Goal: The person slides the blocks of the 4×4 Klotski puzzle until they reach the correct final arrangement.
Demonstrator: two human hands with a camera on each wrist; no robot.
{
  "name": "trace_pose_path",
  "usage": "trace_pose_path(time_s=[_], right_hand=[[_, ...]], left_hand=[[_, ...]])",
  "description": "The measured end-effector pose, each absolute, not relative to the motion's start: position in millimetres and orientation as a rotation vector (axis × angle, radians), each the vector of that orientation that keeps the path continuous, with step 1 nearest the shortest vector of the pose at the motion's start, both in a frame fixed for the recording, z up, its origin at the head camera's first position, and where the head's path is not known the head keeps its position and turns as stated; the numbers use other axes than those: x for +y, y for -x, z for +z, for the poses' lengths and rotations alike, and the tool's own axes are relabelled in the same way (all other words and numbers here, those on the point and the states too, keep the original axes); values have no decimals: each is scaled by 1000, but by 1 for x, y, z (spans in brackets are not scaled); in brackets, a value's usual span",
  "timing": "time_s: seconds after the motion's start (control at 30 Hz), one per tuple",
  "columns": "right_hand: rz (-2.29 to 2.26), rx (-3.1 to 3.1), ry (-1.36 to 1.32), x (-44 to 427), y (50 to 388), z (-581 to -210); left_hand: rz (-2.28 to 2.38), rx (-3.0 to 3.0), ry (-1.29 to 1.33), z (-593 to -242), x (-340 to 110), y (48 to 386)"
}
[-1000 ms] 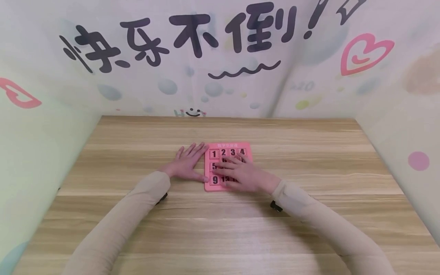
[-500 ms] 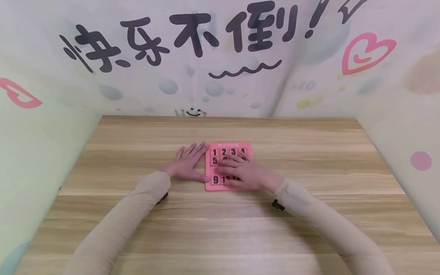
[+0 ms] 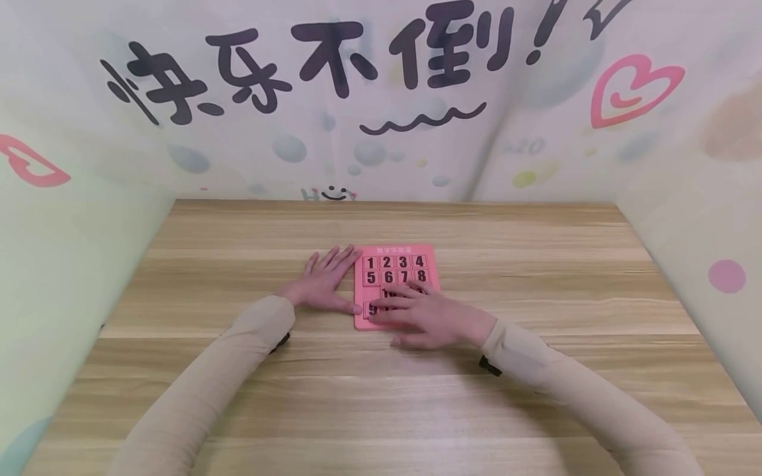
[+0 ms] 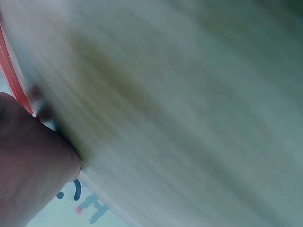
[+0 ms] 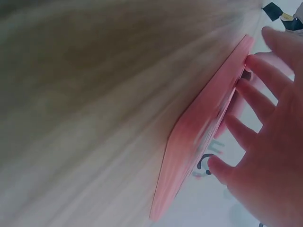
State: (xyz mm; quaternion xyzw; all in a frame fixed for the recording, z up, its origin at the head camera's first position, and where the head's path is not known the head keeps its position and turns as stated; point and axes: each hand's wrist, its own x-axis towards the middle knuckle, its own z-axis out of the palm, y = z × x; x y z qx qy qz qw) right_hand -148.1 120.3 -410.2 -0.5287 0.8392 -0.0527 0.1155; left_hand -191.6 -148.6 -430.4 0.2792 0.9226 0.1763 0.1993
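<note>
A pink sliding number puzzle (image 3: 393, 250) lies flat on the table, showing tiles 1 to 8 in its two far rows. Left of tile 10 (image 3: 387, 293) is a vacant slot, and tile 9 (image 3: 372, 309) sits just below it. My left hand (image 3: 321, 283) spreads along the puzzle's left side, thumb and forefinger touching the frame. Over the lower right part is my right hand (image 3: 437, 318), fingers extended, one fingertip at tile 9. It hides most other lower tiles. In the right wrist view, the fingers of my right hand (image 5: 274, 146) reach over the puzzle's edge (image 5: 189, 132).
The wood-grain table (image 3: 381, 410) extends around the puzzle on all sides. A printed backdrop (image 3: 250, 165) with large black characters and hearts stands at the back, with pale side walls. Both forearms wear beige sleeves (image 3: 220, 377), a dark device under each wrist.
Tile 5 has slid up against tile 1, leaving a gap below it. My right hand has shifted nearer to me, uncovering tiles 6 to 8. The left hand stays put.
</note>
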Motion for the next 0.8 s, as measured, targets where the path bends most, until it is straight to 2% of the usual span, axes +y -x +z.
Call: trace_pose_path(time_s=[0.3, 0.8], right_hand=[[-79, 2558, 1434, 116, 160, -412], [-225, 2525, 1615, 149, 145, -411]], left_hand=[[482, 2583, -782, -432, -148, 191], [490, 2582, -778, -434, -148, 192]])
